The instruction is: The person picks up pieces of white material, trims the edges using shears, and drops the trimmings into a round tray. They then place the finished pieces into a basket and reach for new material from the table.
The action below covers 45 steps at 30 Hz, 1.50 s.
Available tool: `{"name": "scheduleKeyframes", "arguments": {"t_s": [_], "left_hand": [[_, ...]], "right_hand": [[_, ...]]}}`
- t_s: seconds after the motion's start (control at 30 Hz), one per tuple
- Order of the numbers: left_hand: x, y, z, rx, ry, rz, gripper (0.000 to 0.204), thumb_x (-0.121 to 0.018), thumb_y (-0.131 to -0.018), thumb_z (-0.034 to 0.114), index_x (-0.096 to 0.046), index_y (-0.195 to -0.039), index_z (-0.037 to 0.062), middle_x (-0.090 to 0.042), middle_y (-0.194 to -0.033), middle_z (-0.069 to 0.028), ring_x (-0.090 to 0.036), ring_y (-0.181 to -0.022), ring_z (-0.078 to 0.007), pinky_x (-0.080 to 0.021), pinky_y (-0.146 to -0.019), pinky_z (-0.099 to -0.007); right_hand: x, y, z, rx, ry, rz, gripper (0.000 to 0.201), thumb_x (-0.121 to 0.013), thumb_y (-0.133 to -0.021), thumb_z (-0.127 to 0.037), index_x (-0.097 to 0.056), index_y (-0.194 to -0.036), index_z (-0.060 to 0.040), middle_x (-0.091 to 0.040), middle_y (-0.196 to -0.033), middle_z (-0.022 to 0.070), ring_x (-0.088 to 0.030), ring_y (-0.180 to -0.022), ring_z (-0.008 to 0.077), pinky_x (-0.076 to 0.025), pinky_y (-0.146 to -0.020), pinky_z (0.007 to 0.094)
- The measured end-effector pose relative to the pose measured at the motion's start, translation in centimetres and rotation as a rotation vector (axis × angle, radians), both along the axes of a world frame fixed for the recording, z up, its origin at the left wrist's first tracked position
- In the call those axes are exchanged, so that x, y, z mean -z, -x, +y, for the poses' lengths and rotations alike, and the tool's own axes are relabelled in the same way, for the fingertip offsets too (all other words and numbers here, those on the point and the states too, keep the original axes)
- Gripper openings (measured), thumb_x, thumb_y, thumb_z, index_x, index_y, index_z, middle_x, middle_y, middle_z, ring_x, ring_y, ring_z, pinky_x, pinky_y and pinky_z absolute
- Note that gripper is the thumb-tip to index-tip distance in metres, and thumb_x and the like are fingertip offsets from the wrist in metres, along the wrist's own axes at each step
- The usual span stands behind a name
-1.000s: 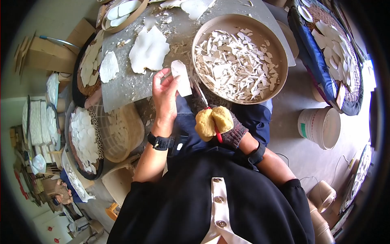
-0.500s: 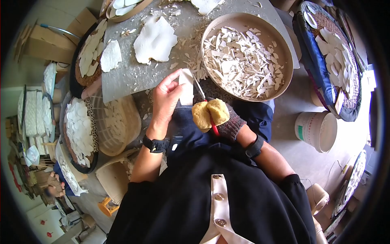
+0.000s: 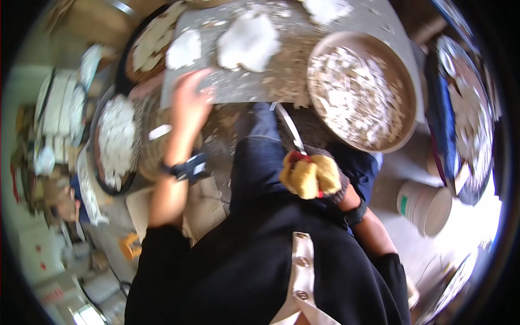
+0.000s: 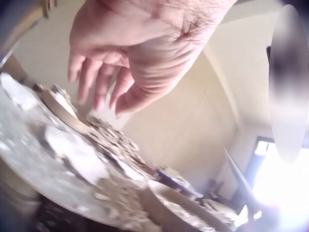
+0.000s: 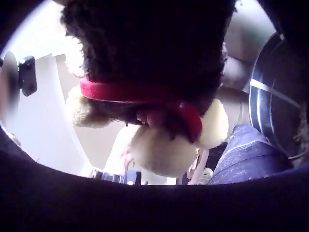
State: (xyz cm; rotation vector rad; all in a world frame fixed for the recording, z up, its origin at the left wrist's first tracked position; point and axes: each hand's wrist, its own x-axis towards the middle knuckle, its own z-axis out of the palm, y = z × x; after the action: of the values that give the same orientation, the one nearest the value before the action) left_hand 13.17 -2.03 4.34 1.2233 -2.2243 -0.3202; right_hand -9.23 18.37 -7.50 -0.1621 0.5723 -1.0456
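In the head view my left hand (image 3: 190,100) is blurred over the table's near left edge. Its fingers are loosely bent and seem to hold nothing in the left wrist view (image 4: 125,63). A small white piece (image 3: 160,131) shows beside the left forearm, above a woven basket. My gloved right hand (image 3: 337,181) grips scissors wrapped in yellow padding (image 3: 306,179), their blades (image 3: 291,127) pointing away over the lap. The scissors' red handle (image 5: 120,92) crosses the dark glove (image 5: 149,48) in the right wrist view.
The grey table (image 3: 230,89) bears a large white sheet (image 3: 249,43), a smaller one (image 3: 184,50) and a round tray (image 3: 409,127) of white chips. Trays of flat pieces (image 3: 116,141) stand at the left. A white bucket (image 3: 425,208) is on the floor at right.
My left hand has moved left, away from the scissors, and no longer holds the white strip. The view has shifted, and table and tray appear further right. The right hand keeps its grip.
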Motion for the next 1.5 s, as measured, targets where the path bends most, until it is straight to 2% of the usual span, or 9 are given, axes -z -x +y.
{"name": "scheduleKeyframes", "arguments": {"t_s": [0.1, 0.37, 0.77, 0.8, 1.03, 1.23, 1.37, 1.4, 1.5], "left_hand": [[3.0, 8.5, 0.6, 0.4, -0.611, 0.435, 0.021, -0.058, -0.084, 0.009, -0.064, -0.102, 0.0018, -0.068, -0.092, -0.0072, -0.062, -0.082, -0.0126, -0.048, -0.074, -0.025], [7.9, 20.7, 3.1, 0.529, -0.011, -0.333, 0.013, -0.054, -0.079, 0.014, -0.059, -0.072, 0.0048, -0.06, -0.072, -0.0106, -0.061, -0.06, -0.0238, -0.05, -0.055, -0.0376], [4.6, 16.2, 2.1, 0.361, -1.084, 0.726, 0.023, -0.059, -0.087, 0.013, -0.05, -0.105, 0.0001, -0.063, -0.091, -0.0128, -0.064, -0.066, -0.0157, -0.052, -0.051, -0.022], [3.9, 15.0, 2.6, 0.301, -1.136, 0.841, 0.023, -0.057, -0.089, 0.011, -0.048, -0.106, -0.001, -0.063, -0.094, -0.0152, -0.066, -0.07, -0.0182, -0.055, -0.056, -0.0242], [4.8, 10.6, 6.9, 0.035, -1.023, 1.155, 0.041, -0.058, -0.087, 0.009, -0.039, -0.123, 0.0033, -0.063, -0.1, -0.0159, -0.066, -0.074, -0.0226, -0.055, -0.062, -0.0276], [5.7, 9.6, 8.5, 0.136, -1.026, 0.995, 0.047, -0.058, -0.087, 0.008, -0.035, -0.128, 0.0037, -0.064, -0.095, -0.0144, -0.066, -0.073, -0.0208, -0.054, -0.061, -0.0264], [6.9, 9.3, 8.1, 0.096, -0.901, 0.997, 0.048, -0.057, -0.088, 0.008, -0.034, -0.13, 0.0036, -0.064, -0.093, -0.0153, -0.065, -0.07, -0.0192, -0.053, -0.061, -0.0266], [7.6, 9.4, 8.2, 0.058, -0.876, 1.059, 0.043, -0.056, -0.088, 0.008, -0.039, -0.127, 0.0013, -0.064, -0.092, -0.015, -0.065, -0.07, -0.0187, -0.053, -0.062, -0.0263], [8.3, 9.0, 7.6, 0.07, -0.888, 1.056, 0.035, -0.057, -0.088, 0.007, -0.046, -0.121, -0.0013, -0.065, -0.091, -0.0142, -0.065, -0.072, -0.0189, -0.053, -0.062, -0.0262]], "right_hand": [[-7.3, -0.2, 0.0, -0.097, 0.374, 0.704, 0.016, -0.054, -0.085, -0.009, -0.056, -0.099, -0.0019, -0.06, -0.083, 0.0045, -0.058, -0.076, 0.0123, -0.046, -0.069, 0.0245], [-6.7, 1.1, 3.2, 0.112, 0.122, 0.522, 0.021, -0.061, -0.083, -0.008, -0.058, -0.103, -0.0009, -0.061, -0.088, 0.0023, -0.058, -0.078, 0.0094, -0.048, -0.069, 0.0236], [-2.4, 2.3, 3.6, 0.141, 0.553, 1.02, 0.014, -0.057, -0.084, -0.009, -0.058, -0.096, -0.0017, -0.061, -0.087, 0.004, -0.057, -0.078, 0.0111, -0.047, -0.071, 0.0258], [0.8, 2.4, 3.4, 0.23, 0.178, 0.21, 0.016, -0.053, -0.087, -0.011, -0.057, -0.098, -0.0009, -0.061, -0.09, 0.0076, -0.059, -0.082, 0.0172, -0.048, -0.074, 0.0298], [3.0, 1.1, 0.2, 0.287, 0.195, -0.535, 0.028, -0.048, -0.087, -0.015, -0.054, -0.108, 0.0028, -0.061, -0.104, 0.0158, -0.058, -0.101, 0.0278, -0.045, -0.09, 0.0395], [3.7, 0.0, -1.4, 0.026, 0.795, 1.43, 0.032, -0.054, -0.081, -0.013, -0.055, -0.112, -0.0059, -0.059, -0.111, 0.011, -0.055, -0.104, 0.0238, -0.045, -0.088, 0.0339], [3.2, -0.8, -1.5, 0.127, 0.552, 0.78, 0.024, -0.054, -0.081, -0.014, -0.059, -0.103, -0.004, -0.063, -0.099, 0.011, -0.06, -0.093, 0.0273, -0.048, -0.082, 0.0351], [2.3, -0.5, -1.5, 0.081, 0.801, 1.289, 0.019, -0.054, -0.084, -0.016, -0.06, -0.098, -0.0039, -0.064, -0.095, 0.0112, -0.061, -0.089, 0.028, -0.049, -0.079, 0.0348], [1.9, -0.5, -1.2, -0.039, 0.667, 1.196, 0.018, -0.052, -0.088, -0.009, -0.058, -0.103, -0.0012, -0.063, -0.1, 0.0097, -0.061, -0.094, 0.0203, -0.049, -0.084, 0.0313]]}}
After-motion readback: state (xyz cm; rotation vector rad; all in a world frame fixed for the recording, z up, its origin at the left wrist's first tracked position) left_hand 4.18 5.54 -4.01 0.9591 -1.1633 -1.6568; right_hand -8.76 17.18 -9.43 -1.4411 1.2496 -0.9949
